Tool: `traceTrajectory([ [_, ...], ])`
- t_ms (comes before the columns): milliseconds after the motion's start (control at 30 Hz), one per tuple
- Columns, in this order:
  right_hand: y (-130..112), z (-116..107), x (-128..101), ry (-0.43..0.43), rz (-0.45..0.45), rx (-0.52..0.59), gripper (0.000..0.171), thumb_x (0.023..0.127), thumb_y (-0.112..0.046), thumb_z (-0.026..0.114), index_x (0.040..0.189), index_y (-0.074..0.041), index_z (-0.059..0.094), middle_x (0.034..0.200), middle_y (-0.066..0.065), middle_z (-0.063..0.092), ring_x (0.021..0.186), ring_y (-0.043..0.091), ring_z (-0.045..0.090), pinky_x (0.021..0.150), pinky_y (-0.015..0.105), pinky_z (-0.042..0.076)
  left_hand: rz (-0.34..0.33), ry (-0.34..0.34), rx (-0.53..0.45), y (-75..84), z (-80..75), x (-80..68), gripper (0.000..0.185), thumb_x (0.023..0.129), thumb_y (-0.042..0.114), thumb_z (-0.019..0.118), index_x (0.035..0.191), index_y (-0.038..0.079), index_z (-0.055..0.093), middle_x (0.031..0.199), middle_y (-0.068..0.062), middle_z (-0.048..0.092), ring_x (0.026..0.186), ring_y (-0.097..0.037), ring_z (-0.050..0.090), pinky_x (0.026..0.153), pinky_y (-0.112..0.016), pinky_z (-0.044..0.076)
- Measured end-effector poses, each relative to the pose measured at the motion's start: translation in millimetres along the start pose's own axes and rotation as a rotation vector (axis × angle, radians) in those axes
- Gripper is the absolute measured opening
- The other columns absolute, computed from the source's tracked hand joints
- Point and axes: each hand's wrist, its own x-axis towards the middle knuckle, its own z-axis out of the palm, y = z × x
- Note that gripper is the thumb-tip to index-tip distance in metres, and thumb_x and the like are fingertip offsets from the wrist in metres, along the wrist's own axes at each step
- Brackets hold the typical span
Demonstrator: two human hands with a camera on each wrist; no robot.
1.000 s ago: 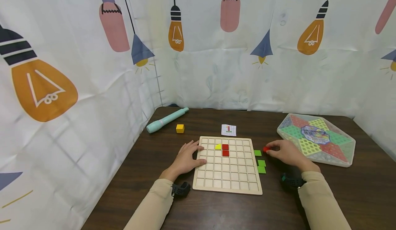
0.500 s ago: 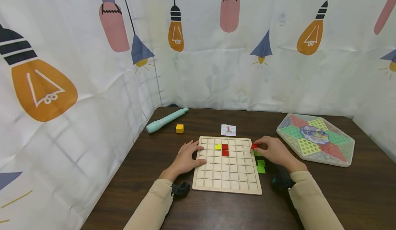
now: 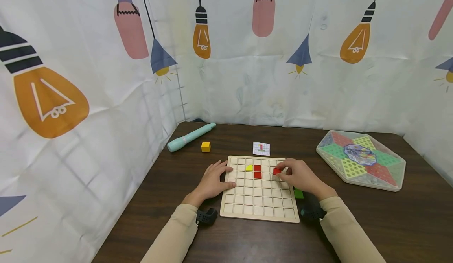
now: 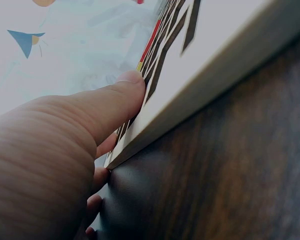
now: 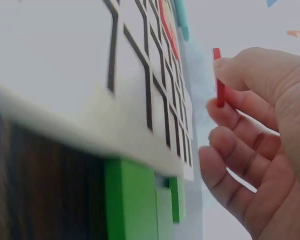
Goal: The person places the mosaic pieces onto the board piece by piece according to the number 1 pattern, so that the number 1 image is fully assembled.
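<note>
We see a red tile [image 3: 277,171] pinched between the thumb and fingertips of the right hand [image 3: 300,176], held just above the wooden grid board [image 3: 260,212], over its upper right part. In the right wrist view the tile [image 5: 218,84] shows edge-on, gripped at the fingertips [image 5: 230,107], with the other fingers curled loosely below it.

The left hand [image 3: 212,181] lies flat against the board's left edge, fingers nearly straight, thumb [image 4: 115,100] resting on the rim and fingertips on the outer cells; it holds nothing.

In the board's cells we find two red tiles [image 3: 257,171], one above the other, in the upper rows near the middle, and a yellow piece [image 3: 249,168] in the cell just left of the upper one. The other cells we can see hold no pieces.

On the table just beside the board's right edge lie green tiles [image 3: 299,193], partly hidden by the right hand.

Behind the board's far edge lies a small pattern card [image 3: 261,148]. Toward the table's far left corner sit a yellow cube [image 3: 205,147] and a teal pen-shaped tool [image 3: 191,137]. Near the right edge rests a hexagonal game board [image 3: 361,159] with coloured triangles under a clear cover.
</note>
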Motion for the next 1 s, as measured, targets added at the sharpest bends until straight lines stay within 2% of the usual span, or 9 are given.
traceTrajectory([
  [267,-12.3,12.7,3.9,0.001,-0.04,0.002,0.024,0.089,-0.018,0.073,0.112,-0.013,0.072,0.106,-0.001,0.066,0.069,0.01,0.051,0.057,0.025,0.047,-0.002,0.004,0.002,-0.5,0.6,-0.1,0.057,0.086,0.043,0.073,0.133,0.014,0.06,0.154,-0.009,0.037,0.147,-0.032,0.021,0.12,-0.053,0.008],
  [400,-16.4,18.3,4.9,-0.007,-0.051,0.015,0.026,0.089,-0.017,0.073,0.114,-0.012,0.071,0.106,-0.002,0.066,0.071,0.009,0.052,0.06,0.024,0.048,-0.014,-0.003,0.007,-0.1,0.4,0.4,0.057,0.086,0.043,0.073,0.133,0.015,0.06,0.155,-0.007,0.037,0.148,-0.03,0.02,0.121,-0.052,0.007],
  [633,-24.4,27.2,5.9,-0.015,-0.11,0.013,0.021,0.089,-0.019,0.073,0.109,-0.013,0.072,0.102,-0.004,0.066,0.073,0.007,0.052,0.061,0.023,0.048,-0.021,-0.005,0.004,-0.4,0.2,0.2,0.057,0.086,0.043,0.073,0.133,0.015,0.059,0.155,-0.007,0.036,0.148,-0.03,0.02,0.121,-0.052,0.008],
  [1000,-30.6,33.3,5.4,-0.007,-0.124,-0.006,0.016,0.088,-0.019,0.074,0.104,-0.016,0.072,0.098,-0.008,0.065,0.074,0.005,0.053,0.062,0.022,0.049,-0.02,0.015,-0.013,-0.8,1.7,1.3,0.055,0.085,0.043,0.074,0.13,0.014,0.059,0.155,-0.008,0.037,0.147,-0.03,0.021,0.12,-0.052,0.009],
])
